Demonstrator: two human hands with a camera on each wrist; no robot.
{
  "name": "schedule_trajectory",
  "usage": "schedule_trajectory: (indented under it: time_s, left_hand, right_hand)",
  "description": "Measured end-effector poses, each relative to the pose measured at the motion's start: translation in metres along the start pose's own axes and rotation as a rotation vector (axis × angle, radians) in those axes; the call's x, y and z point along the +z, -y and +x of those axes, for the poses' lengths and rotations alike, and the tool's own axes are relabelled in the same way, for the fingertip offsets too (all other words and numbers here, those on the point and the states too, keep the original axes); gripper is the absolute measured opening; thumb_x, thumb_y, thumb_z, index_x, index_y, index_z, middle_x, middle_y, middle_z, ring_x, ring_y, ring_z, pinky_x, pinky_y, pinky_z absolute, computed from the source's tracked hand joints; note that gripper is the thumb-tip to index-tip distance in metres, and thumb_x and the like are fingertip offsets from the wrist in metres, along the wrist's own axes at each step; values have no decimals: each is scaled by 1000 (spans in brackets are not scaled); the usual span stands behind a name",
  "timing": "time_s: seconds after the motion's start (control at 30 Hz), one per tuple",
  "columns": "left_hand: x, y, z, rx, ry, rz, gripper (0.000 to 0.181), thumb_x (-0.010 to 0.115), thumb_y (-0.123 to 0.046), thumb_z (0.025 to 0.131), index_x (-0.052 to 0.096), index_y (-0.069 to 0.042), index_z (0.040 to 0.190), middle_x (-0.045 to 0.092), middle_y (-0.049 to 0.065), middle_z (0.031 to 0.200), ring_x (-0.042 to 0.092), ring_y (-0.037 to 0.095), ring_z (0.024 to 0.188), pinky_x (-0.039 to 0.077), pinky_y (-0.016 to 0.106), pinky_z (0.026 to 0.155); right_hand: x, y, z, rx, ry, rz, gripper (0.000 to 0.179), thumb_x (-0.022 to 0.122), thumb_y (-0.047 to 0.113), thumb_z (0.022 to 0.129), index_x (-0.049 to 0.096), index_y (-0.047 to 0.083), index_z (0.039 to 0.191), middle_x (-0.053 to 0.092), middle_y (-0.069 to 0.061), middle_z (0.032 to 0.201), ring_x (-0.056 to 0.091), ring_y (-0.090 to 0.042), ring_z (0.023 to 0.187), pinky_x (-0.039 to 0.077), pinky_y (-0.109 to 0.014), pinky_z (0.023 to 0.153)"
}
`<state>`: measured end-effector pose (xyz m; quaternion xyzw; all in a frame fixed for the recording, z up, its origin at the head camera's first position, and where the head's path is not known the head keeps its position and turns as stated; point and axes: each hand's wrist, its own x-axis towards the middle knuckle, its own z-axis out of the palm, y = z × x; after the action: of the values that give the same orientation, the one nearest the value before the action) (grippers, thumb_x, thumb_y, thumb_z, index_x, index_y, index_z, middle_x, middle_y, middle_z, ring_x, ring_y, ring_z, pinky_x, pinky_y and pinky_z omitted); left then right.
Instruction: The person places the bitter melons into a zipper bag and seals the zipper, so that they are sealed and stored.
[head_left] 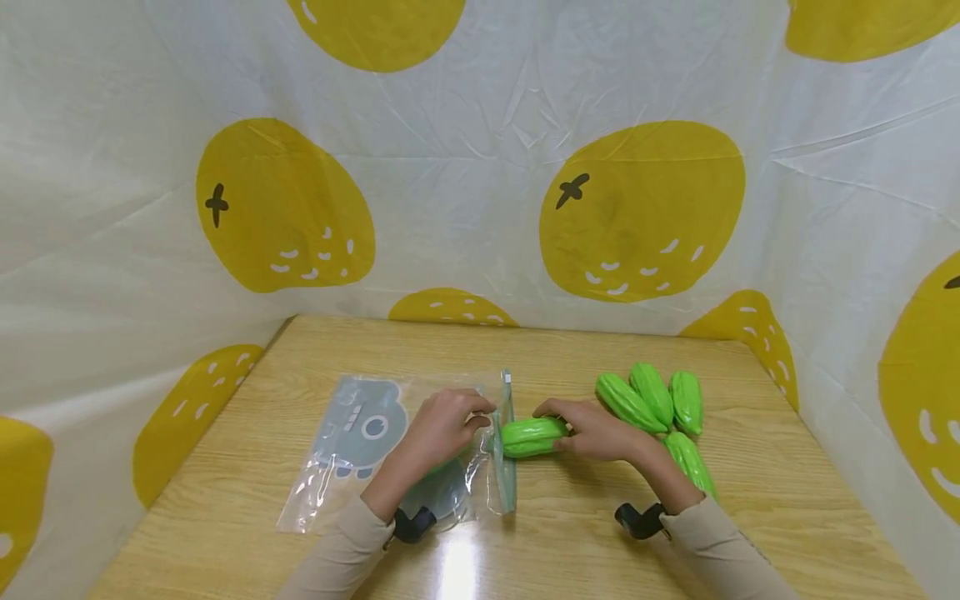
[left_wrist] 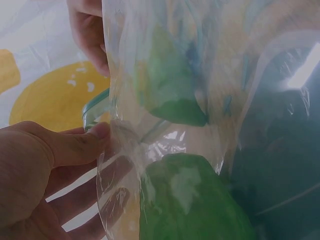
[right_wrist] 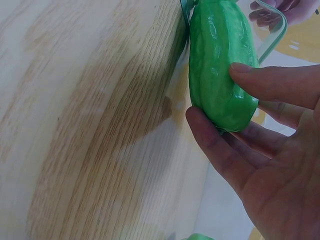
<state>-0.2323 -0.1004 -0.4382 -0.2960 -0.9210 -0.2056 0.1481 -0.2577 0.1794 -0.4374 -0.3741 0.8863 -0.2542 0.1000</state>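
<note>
A clear zip bag (head_left: 303, 504) with a grey-blue one-eyed cartoon print lies on the table, its mouth with the green-blue zip strip (head_left: 507, 483) spread toward the right. My left hand (head_left: 442, 427) pinches the bag's edge at the mouth between thumb and fingers. The right hand (head_left: 600, 429) grips the near end of a bright green ridged gourd (head_left: 534, 437), thumb on one side and fingers on the other. That gourd's far tip is inside the bag mouth. Another green gourd (left_wrist: 192, 200) shows through the plastic in the left wrist view, partly hidden by the left arm in the head view.
Several more green gourds (head_left: 651, 392) lie in a cluster on the wooden table (head_left: 780, 500), to the right and beside the right forearm. A white curtain (head_left: 465, 208) printed with yellow fruit encloses the back and sides of the table.
</note>
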Motion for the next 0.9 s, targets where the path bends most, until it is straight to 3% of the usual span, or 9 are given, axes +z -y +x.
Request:
schedule_trajectory:
  time_s: [0.27, 0.7, 0.9]
  left_hand:
    - [1, 0, 1, 3, -4, -5, 16, 79, -17, 91, 82, -18, 106, 79, -5, 99, 75, 14, 90, 62, 36, 77]
    - [2, 1, 0, 3, -1, 6, 15, 78, -17, 91, 82, -18, 106, 79, -5, 99, 75, 14, 90, 61, 35, 76]
    - [0, 0, 0, -10, 5, 3, 16, 78, -18, 92, 82, -18, 107, 79, -4, 99, 75, 15, 91, 61, 35, 76]
  right_hand:
    - [3, 4, 2, 18, 6, 17, 41, 73, 6, 92, 61, 6, 132, 69, -11, 127, 66, -26, 113, 57, -46, 92]
    - [9, 10, 10, -34, -5, -11, 41, 74, 10, 92, 62, 7, 131, 71, -10, 123, 67, -23, 107, 57, -40, 89]
    - [12, 15, 13, -35, 10, 26, 42, 74, 10, 93, 62, 8, 133, 71, -11, 124, 67, -26, 109, 58, -44, 90]
